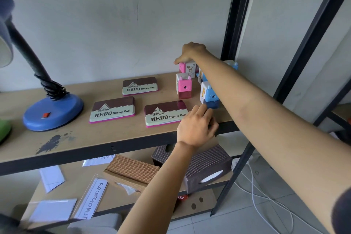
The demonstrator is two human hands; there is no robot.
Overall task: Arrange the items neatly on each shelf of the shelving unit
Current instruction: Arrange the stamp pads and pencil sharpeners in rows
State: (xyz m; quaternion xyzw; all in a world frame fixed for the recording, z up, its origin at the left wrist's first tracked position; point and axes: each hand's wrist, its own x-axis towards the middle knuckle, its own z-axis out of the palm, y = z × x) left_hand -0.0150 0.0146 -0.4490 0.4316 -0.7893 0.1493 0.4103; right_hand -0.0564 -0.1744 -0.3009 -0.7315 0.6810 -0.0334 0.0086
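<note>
On the wooden shelf (79, 138) stand several small animal-shaped pencil sharpeners at the right end. My right hand (190, 52) grips the top of a pink sharpener (187, 67) at the back, near the wall. A second pink sharpener (183, 86) stands in front of it. My left hand (196, 126) reaches to a blue sharpener (209, 95) near the front edge, fingertips at its base; the frame does not show whether they grip it. More blue sharpeners (232, 64) are partly hidden behind my right forearm. Three HERO stamp pads (139, 85) (112, 109) (164, 113) lie flat mid-shelf.
A blue desk lamp (53, 109) stands at the shelf's left. Black uprights (232, 24) frame the right side. On the shelf below lie two tissue boxes (133, 172) (209, 165), papers and a name sign (92, 198). White cables (254, 186) trail on the floor.
</note>
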